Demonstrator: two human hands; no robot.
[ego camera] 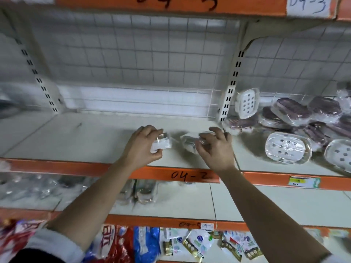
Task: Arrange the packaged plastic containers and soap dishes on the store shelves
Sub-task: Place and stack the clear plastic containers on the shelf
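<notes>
Left hand [141,147]: centre of the frame, fingers and thumb curled round a small white wrapped package [161,145] over the shelf [81,137].
Right hand [216,149]: just to the right, fingertips pinching the clear wrap of a second wrapped package [188,143] lying on the shelf; blur hides its detail.
Soap dishes [287,147]: wrapped white and purple ones, heaped at the right of the same shelf, near the right hand.
Shelf edge [57,167]: orange strip, handwritten "04-2" below the hands.
Bagged goods [197,243]: bottom of the frame, on a lower level.

The small packet [161,145] in the left hand [141,147] and the clear packet [188,142] at the right hand [216,149] are blurry.
</notes>
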